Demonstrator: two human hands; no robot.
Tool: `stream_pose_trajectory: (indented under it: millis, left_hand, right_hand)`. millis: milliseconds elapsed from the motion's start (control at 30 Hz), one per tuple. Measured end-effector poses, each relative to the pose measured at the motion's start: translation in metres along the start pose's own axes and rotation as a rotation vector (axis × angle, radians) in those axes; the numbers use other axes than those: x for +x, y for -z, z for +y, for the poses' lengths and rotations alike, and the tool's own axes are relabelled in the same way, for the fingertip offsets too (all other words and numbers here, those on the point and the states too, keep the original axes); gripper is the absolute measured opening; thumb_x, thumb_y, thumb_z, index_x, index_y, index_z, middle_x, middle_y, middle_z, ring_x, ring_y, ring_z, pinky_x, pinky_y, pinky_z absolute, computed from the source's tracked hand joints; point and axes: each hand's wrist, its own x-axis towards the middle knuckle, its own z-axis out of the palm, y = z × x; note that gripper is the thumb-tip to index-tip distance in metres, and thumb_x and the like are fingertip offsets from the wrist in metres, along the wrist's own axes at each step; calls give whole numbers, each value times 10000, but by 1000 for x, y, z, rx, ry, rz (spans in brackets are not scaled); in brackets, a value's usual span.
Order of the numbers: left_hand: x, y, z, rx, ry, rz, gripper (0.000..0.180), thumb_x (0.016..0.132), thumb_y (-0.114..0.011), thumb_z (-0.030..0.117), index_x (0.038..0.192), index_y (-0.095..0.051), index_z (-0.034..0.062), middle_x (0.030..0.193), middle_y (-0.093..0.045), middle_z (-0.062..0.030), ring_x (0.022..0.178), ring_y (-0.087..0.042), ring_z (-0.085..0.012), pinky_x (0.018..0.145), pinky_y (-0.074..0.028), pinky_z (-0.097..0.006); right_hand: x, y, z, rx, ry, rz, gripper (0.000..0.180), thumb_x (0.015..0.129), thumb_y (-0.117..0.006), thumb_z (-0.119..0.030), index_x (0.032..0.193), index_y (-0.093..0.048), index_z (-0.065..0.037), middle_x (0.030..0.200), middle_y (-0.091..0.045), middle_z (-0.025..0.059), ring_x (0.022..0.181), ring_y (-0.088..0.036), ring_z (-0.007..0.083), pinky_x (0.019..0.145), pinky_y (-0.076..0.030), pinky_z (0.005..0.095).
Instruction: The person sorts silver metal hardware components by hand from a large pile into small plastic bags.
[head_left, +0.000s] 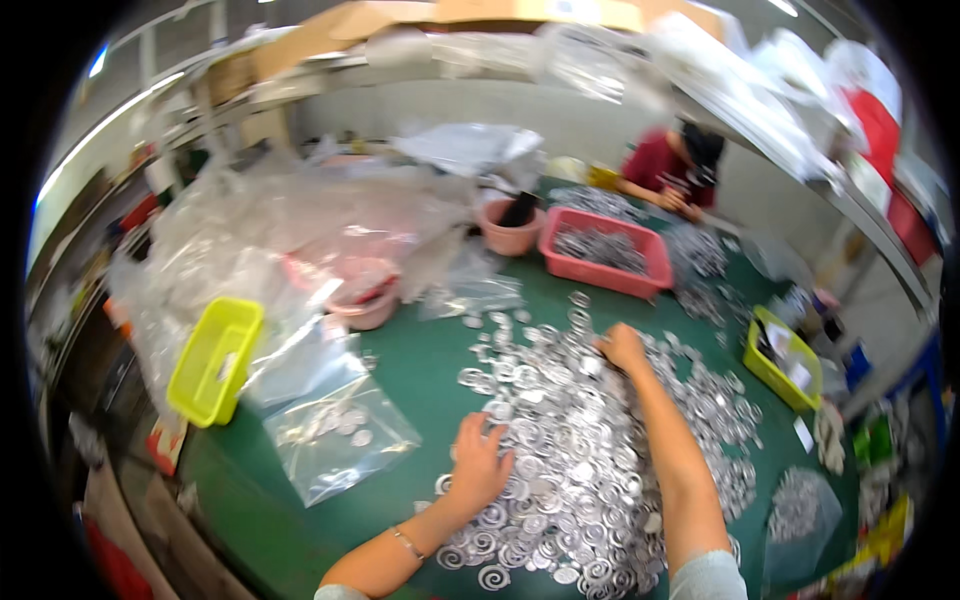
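A large heap of flat silver spiral metal pieces [570, 450] covers the middle of the green table [260, 500]. My left hand [480, 462] rests at the heap's left edge, its fingers apart and touching the outer pieces. At the far side of the heap, my right hand [625, 348] is closed with curled fingers pointing down. What it holds, if anything, is hidden under the knuckles. To the left of the heap lies a clear plastic bag [320, 465] with several similar pieces inside.
A pink tray [650, 285] of metal pieces and a pink pot [510, 238] stand beyond the heap. Yellow-green baskets sit left [210, 375] and right [795, 385]. Plastic bags [240, 230] crowd the far left. Another person [680, 165] works at the far right. A shelf [780, 140] hangs overhead.
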Motion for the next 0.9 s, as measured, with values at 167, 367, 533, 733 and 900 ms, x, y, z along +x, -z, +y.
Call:
stream_pose_trajectory:
  millis: [167, 367, 533, 733, 900]
  left_hand:
    - [-1, -23, -1, -6, -32, -18, 400, 751, -630, 174, 1108, -514, 36, 1236, -390, -242, 1195, -344, -428, 970, -326, -504]
    - [-16, -7, 2, -17, 33, -29, 387, 795, -603, 174, 1148, -491, 60, 1287, -336, -223, 1245, -289, -429, 995, -303, -528]
    - [-6, -26, -16, -14, -37, 82, 457, 661, -705, 149, 1088, -552, 91, 1238, -401, -220, 1174, -386, -418, 954, -357, -505]
    - [0, -13, -16, -39, -67, -7, 410, 697, -656, 54, 1093, -547, 43, 1229, -413, -225, 1142, -393, -387, 972, -334, -451]
    - [0, -15, 7, -11, -39, -135, 358, 815, -590, 91, 1150, -505, -1, 1305, -353, -233, 1205, -334, -389, 1011, -278, -420]
  right_hand:
    - [-2, -16, 48, -40, 61, 165, 292, 598, -755, -210, 670, -605, 30, 744, -588, 231, 752, -570, 391, 657, -441, 441]
    - [-34, 15, 34, 995, -272, 221, 183, 806, -651, -260, 846, -614, -85, 584, -549, 63, 409, -474, 144, 341, -337, 271]
    - [-108, 68, 28, 2149, -639, -410, 327, 899, -436, -430, 860, -587, -143, 528, -427, -18, 358, -312, 129, 293, -247, 265]
    - [-257, 104, 18, 2410, -892, -469, 288, 862, -519, -390, 879, -530, -103, 574, -398, 1, 431, -346, 118, 330, -280, 252]
    - [-361, 159, 47, 2398, -766, 78, 275, 916, -504, -332, 997, -518, -70, 659, -440, 39, 441, -366, 113, 326, -282, 236]
